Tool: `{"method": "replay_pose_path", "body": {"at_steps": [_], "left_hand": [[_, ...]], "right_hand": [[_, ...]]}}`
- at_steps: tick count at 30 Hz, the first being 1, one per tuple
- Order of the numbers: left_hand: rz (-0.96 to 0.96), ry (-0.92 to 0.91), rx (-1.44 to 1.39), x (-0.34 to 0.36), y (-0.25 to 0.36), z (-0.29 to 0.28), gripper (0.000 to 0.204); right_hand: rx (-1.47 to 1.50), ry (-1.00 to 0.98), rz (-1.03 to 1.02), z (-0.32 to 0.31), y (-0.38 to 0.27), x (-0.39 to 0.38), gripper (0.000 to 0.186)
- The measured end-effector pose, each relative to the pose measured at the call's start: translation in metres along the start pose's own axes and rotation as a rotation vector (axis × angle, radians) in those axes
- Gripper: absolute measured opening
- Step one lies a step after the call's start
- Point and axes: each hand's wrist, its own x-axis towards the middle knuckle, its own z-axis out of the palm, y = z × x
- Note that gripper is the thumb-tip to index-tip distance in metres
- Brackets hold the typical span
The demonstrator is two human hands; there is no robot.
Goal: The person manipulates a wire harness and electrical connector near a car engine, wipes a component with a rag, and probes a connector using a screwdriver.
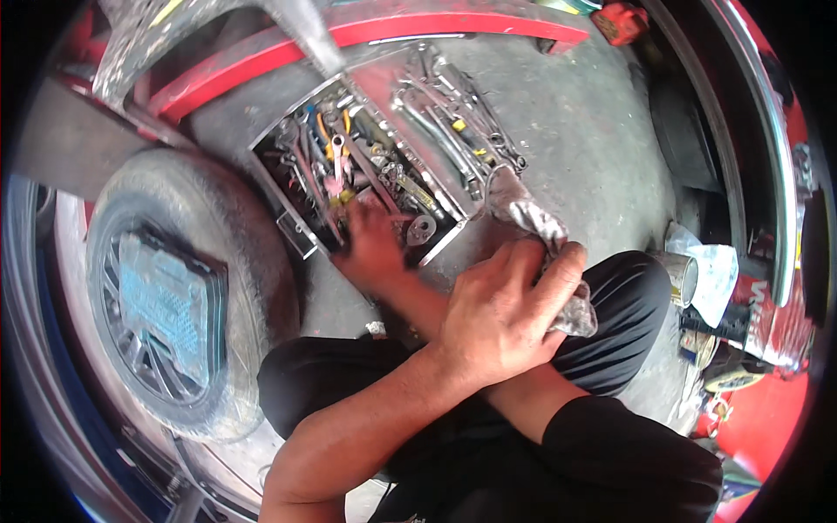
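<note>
My forearms cross, the left one over the right. My left hand (506,305) is closed around a stained grey rag (532,213), which sticks out above and below the fingers. My right hand (375,248) reaches across to the near side of an open metal toolbox (288,228); motion smears it, and its fingertips are lost among the tools. Inside the box lie pliers with orange handles (346,122), a combination wrench (337,152), a ratchet head (421,229) and sockets. Several wrenches (449,131) are laid in a row along the box's right side.
On the left lies a wheel with its tyre (253,288), bearing a teal tool case (170,305). A red steel beam (375,30) runs behind the toolbox. Tins (684,277) and a clear plastic bag (711,270) stand right of my knee (628,296).
</note>
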Motion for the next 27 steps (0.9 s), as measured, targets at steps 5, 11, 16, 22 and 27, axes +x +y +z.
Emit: {"method": "replay_pose_path", "body": {"at_steps": [5,11,16,22,27], "left_hand": [[0.018,-0.069,0.048,0.0,0.005,0.001,0.067],[-0.058,-0.129,0.089,-0.021,-0.001,-0.002,0.059],[-0.008,-0.051,0.149,-0.024,0.005,-0.012,0.052],[0.03,0.024,0.178,-0.036,0.001,-0.02,0.054],[0.04,0.061,0.061,-0.025,0.005,-0.019,0.068]], "right_hand": [[-0.12,-0.089,-0.022,0.028,-0.053,-0.031,0.09],[-0.169,-0.042,-0.057,0.039,-0.014,-0.013,0.063],[0.048,0.104,-0.023,0.014,-0.023,0.008,0.056],[0.273,0.44,-0.08,-0.036,-0.011,0.021,0.059],[0.132,0.228,-0.045,-0.017,0.012,0.021,0.039]]}}
